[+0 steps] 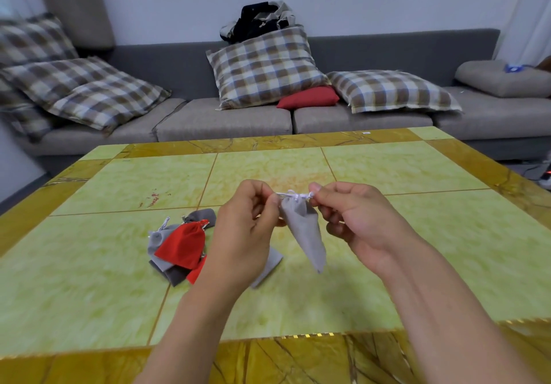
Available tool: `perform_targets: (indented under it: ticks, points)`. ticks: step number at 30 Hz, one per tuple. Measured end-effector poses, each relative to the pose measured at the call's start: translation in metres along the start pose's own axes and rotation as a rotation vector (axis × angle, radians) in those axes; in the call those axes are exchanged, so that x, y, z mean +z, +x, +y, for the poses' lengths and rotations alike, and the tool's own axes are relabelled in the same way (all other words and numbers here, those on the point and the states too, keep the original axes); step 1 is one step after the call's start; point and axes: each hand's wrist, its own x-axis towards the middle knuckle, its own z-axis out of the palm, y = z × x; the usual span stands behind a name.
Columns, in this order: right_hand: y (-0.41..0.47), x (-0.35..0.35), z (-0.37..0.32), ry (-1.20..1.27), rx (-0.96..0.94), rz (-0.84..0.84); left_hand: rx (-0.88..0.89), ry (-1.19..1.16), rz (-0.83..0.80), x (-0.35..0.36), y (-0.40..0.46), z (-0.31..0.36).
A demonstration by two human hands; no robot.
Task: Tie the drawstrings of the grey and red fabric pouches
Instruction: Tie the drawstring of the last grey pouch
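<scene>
Grey pouch (304, 231) held up over the table (387, 174) by its white cord (293, 195)

Left hand (247, 228) and right hand (357, 219) each pinch one cord end — fingers curled tight, pouch hanging between them.

Table (387, 174): green marbled top, tan grid lines, brown-gold border; reddish stain (153, 198) left of centre. Grey sofa (223, 118) runs behind the table along a pale wall (179, 1). Plaid cushions: two stacked at left (86, 91), one upright at centre (265, 67), one lying flat at right (393, 91). Red cushion (308, 97) sits wedged between the centre and right plaid cushions. Dark clothes (259, 21) heaped on the sofa back above the upright cushion. Beige cushion (501, 79) at far right.
</scene>
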Motion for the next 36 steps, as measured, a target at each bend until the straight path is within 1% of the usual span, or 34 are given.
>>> perform_targets:
  ticks: [3,6,9,15,17,21,24,28,30,33,34,35,36]
  points:
    - [-0.001,0.007,0.004,0.04,0.019,-0.082,0.009,-0.084,0.01,-0.003,0.003,-0.002]
    - [-0.001,0.008,0.005,0.098,0.04,-0.106,-0.004,-0.18,-0.012,-0.004,0.003,-0.001]
    - [0.0,0.007,0.004,0.111,0.06,-0.099,0.028,-0.113,0.007,-0.005,0.003,-0.003]
    - [0.0,0.009,0.006,0.03,0.027,-0.065,-0.009,-0.036,0.183,-0.003,0.004,-0.006]
    - [0.0,0.011,0.007,0.01,-0.006,-0.034,-0.002,-0.03,0.234,-0.003,0.003,-0.005]
    - [0.004,0.013,0.013,-0.042,-0.137,0.051,-0.091,-0.173,0.306,0.001,0.003,-0.005]
    - [0.007,0.015,0.018,-0.088,-0.245,0.104,-0.106,-0.202,0.361,0.002,0.004,-0.009]
    - [0.01,0.013,0.02,-0.139,-0.297,0.122,-0.11,-0.202,0.363,0.004,0.003,-0.01]
    - [0.007,0.008,0.023,-0.21,-0.235,0.022,-0.185,-0.255,0.3,0.001,0.003,-0.013]
    - [0.003,0.002,0.029,-0.262,0.027,-0.241,-0.33,-0.411,0.168,-0.011,0.007,-0.021]
    - [0.003,0.001,0.031,-0.284,0.085,-0.307,-0.366,-0.409,0.113,-0.014,0.008,-0.023]
    - [0.003,0.003,0.034,-0.307,0.098,-0.357,-0.391,-0.381,0.057,-0.015,0.008,-0.026]
    - [0.004,0.005,0.037,-0.328,0.078,-0.369,-0.415,-0.354,0.009,-0.018,0.008,-0.029]
